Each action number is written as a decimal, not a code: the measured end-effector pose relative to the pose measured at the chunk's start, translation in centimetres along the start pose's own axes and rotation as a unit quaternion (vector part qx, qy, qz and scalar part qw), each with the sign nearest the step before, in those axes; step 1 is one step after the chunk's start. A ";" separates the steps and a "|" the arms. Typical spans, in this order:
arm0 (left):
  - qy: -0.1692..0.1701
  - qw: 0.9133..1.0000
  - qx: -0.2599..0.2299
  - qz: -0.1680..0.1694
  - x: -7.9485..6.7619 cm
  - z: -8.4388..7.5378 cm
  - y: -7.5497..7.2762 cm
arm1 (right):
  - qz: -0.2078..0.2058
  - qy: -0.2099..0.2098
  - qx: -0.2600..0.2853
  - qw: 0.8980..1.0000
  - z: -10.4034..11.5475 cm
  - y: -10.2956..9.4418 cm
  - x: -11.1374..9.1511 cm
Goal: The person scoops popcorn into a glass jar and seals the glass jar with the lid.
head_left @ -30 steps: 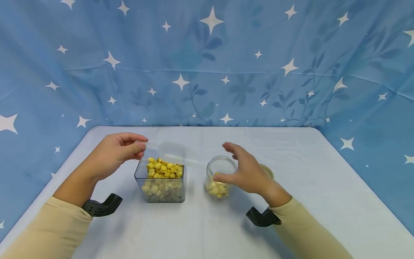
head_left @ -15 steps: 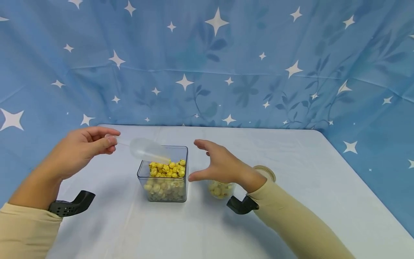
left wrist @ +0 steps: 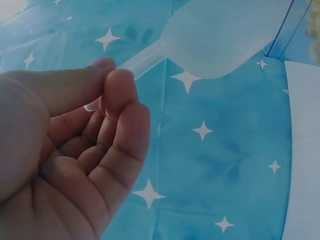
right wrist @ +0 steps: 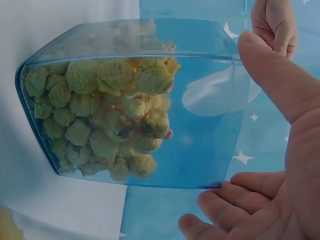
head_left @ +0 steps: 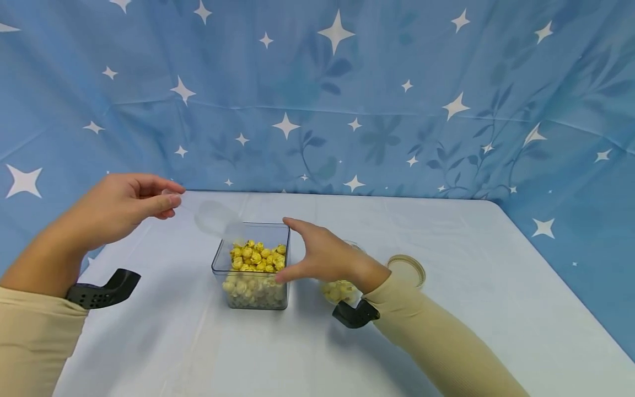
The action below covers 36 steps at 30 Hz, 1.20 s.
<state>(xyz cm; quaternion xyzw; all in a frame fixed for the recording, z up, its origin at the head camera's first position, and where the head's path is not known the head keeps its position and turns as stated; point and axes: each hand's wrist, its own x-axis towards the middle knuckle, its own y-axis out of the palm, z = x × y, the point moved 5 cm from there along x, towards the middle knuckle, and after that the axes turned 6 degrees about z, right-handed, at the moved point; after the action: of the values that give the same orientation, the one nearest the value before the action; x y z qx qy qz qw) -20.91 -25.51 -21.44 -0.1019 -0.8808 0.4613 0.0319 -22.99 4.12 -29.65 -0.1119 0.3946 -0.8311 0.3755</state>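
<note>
Left of centre in the head view, a clear, smoke-tinted square plastic box stands on the white-covered tabletop, part-filled with yellow popcorn. Towards the left edge, our left hand has its grip pinched round the handle end of a translucent frosted plastic scoop, whose tip overlaps the box's left rear rim. Near the centre, our right hand has its grip spread wide at the box's right side, thumb and fingers well apart, with hold of nothing. To scoop well, we judge, we should brace the box snugly with the right hand first, then dip the bowl shallowly and lift it level, since light popcorn could roll off.

Our left wrist view shows the pinch closely, finger by finger, which the head view leaves small. Through the clear wall, the right wrist view shows the popcorn's depth, with bare space towards the mouth; whether our fingertips touch the box we cannot tell. Only the head view shows the gold-rimmed round lid right of centre, beside a clear round jar partly hidden by our right wrist.
</note>
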 end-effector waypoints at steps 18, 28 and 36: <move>0.047 0.986 0.151 0.053 1.6 -7.0 2.3 | -0.010 -0.003 0.010 1.000 -0.1 0.4 0.0; 0.025 0.987 0.090 0.128 3.8 -5.2 5.2 | -0.015 0.005 0.015 1.000 -0.1 0.6 0.1; 0.038 0.987 0.049 0.147 4.0 -3.3 5.6 | -0.022 0.012 0.022 0.999 -0.2 0.6 0.1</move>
<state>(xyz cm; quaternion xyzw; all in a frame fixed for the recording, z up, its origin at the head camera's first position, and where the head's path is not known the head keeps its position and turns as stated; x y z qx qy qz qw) -23.46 -18.97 -24.28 -0.2465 -0.8308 0.4990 0.0022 -22.84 3.86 -30.21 -0.1024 0.3777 -0.8490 0.3551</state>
